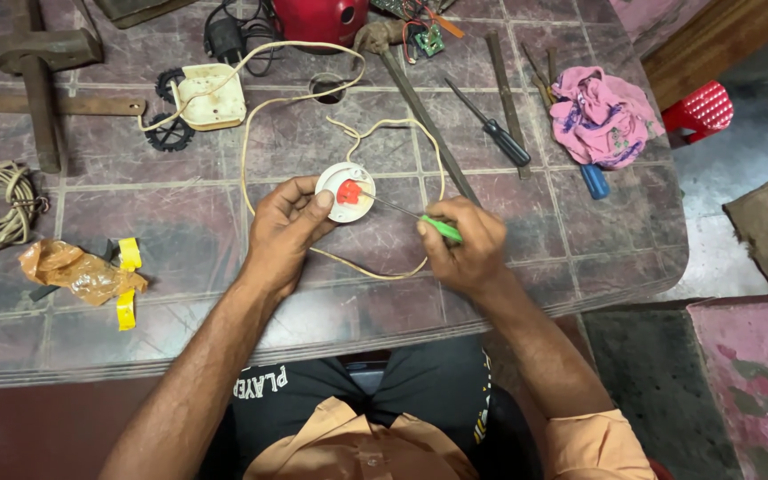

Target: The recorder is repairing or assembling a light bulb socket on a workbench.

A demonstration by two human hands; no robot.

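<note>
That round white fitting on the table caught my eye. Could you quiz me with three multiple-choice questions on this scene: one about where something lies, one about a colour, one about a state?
1. Where does the pink cloth lie?
A. at the table's far right
B. by the coiled rope
C. in the person's lap

2. What colour is the handle of the screwdriver in the right hand?
A. blue
B. green
C. black

3. How is the round white fitting held?
A. it lies untouched
B. both hands grip it
C. the left hand grips its edge

Answers:
1 A, the cloth sits beside the tools near the right edge.
2 B, a green handle shows between the fingers.
3 C, the left thumb presses its rim while the screwdriver's tip reaches its red middle.
</note>
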